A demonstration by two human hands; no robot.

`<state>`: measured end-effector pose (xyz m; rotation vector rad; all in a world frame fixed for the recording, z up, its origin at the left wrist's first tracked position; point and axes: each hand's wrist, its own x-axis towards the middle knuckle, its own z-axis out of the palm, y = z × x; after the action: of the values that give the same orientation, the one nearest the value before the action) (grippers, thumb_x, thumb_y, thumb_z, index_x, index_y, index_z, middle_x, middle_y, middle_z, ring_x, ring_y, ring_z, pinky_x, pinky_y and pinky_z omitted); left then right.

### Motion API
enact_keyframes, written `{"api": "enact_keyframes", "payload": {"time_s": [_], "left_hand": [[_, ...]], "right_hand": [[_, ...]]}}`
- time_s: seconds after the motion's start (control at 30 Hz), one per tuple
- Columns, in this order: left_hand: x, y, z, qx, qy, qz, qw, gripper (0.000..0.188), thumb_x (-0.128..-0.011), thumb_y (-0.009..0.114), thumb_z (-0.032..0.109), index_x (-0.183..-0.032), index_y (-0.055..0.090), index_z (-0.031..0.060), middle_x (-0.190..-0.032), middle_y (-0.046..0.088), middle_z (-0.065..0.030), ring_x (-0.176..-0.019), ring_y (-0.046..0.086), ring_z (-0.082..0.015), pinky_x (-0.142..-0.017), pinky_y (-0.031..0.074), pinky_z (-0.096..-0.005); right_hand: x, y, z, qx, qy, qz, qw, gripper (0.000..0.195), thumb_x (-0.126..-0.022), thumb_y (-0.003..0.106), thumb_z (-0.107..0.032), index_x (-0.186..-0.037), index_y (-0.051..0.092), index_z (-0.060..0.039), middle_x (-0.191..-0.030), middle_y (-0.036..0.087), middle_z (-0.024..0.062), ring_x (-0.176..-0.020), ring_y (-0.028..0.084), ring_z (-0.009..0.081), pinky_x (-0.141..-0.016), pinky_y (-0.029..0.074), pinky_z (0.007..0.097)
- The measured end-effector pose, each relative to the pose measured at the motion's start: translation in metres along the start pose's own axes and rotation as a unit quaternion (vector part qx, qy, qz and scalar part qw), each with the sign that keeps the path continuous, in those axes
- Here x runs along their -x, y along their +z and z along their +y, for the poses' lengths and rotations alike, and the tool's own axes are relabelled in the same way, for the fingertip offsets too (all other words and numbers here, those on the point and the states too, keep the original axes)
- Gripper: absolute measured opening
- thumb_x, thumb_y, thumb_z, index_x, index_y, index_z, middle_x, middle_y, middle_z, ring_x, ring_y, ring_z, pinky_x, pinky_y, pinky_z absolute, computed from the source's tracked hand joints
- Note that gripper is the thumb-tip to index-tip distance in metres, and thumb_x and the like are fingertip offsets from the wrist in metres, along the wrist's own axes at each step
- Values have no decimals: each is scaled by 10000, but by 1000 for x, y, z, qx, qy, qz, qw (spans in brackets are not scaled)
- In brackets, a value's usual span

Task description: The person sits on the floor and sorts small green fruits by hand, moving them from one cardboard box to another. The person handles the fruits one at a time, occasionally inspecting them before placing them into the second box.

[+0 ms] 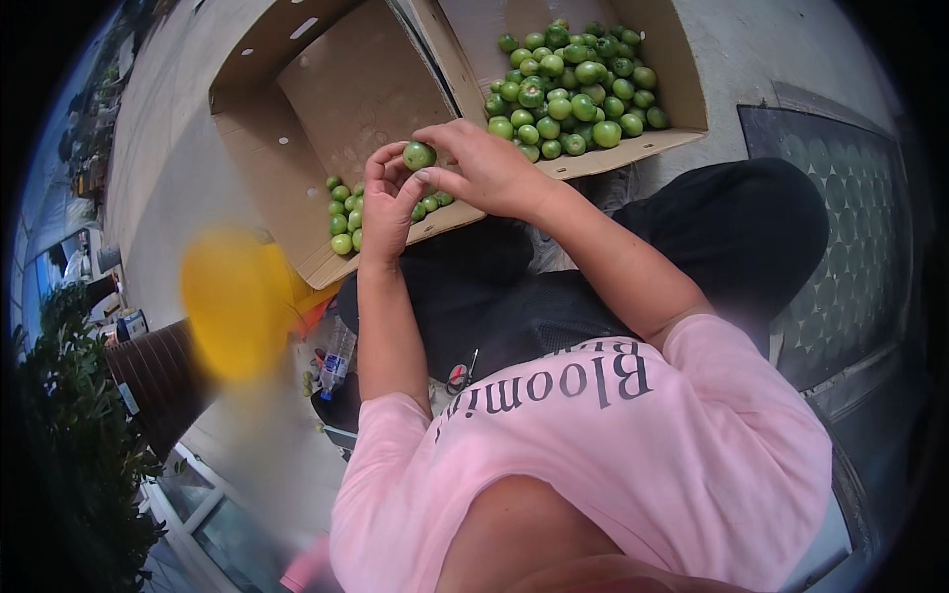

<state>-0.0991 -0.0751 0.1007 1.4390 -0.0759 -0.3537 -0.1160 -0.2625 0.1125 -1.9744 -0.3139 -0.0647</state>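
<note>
A small green tomato (420,156) is held up between my two hands, over the left cardboard box. My left hand (385,211) has its fingertips at the fruit's left side, palm turned inward. From the right, my right hand (493,167) reaches around it, index fingertip at the top and thumb just below. In the left cardboard box (363,81), several green tomatoes (341,215) lie near the front edge, partly hidden by my hands. The right cardboard box (630,152) carries a large heap of green tomatoes (571,93).
A blurred yellow object (237,304) stands at the left, near a brown ribbed container (159,378). A plastic bottle (337,359) lies beside my left arm. At the right is a dark framed panel with round shapes (838,244). Leafy plants (74,415) line the far left.
</note>
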Motion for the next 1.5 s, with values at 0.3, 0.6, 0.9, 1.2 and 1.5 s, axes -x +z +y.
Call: {"api": "enact_keyframes", "payload": {"time_s": [0.3, 0.6, 0.9, 1.2, 1.5], "left_hand": [[5, 4, 13, -9, 3, 119, 993, 365, -916, 675, 135, -1219, 480, 74, -1181, 587, -84, -1063, 596, -159, -845, 538, -308], [4, 15, 8, 71, -49, 145, 986, 192, -943, 658, 223, -980, 557, 65, -969, 625, -51, -870, 647, -123, -773, 563, -270], [-53, -39, -38, -282, -171, -60, 942, 394, -957, 610, 303, -1252, 579, 44, -1216, 627, -88, -1101, 618, -222, -911, 498, -362], [-83, -82, -118, -728, -273, -239, 582, 512, -805, 679, 181, -1304, 573, 137, -1271, 576, -231, -1122, 603, -365, -958, 502, -417], [-88, -112, -163, -692, -276, -269, 611, 471, -785, 687, 146, -1240, 563, 143, -1341, 463, -267, -1141, 559, -401, -971, 480, -441]], "right_hand": [[0, -74, 31, 292, 82, 146, 942, 337, -861, 602, -221, -1178, 621, -109, -1054, 643, 161, -969, 636, 347, -821, 528, 466], [10, -25, -4, 61, -33, -33, 997, 454, -881, 654, -193, -1308, 532, -98, -1192, 585, 161, -1033, 607, 329, -874, 500, 397], [-5, -75, 33, 401, 20, 236, 885, 344, -847, 643, -188, -1180, 623, -107, -1155, 618, 133, -1050, 604, 340, -860, 510, 448], [-14, -49, 29, 171, 61, 96, 979, 343, -870, 649, -230, -1183, 621, -94, -1156, 616, 121, -1070, 596, 328, -887, 504, 421], [-19, -42, 35, 153, 68, 66, 984, 333, -875, 642, -221, -1174, 613, -78, -1162, 610, 129, -1067, 596, 330, -892, 501, 419]]}}
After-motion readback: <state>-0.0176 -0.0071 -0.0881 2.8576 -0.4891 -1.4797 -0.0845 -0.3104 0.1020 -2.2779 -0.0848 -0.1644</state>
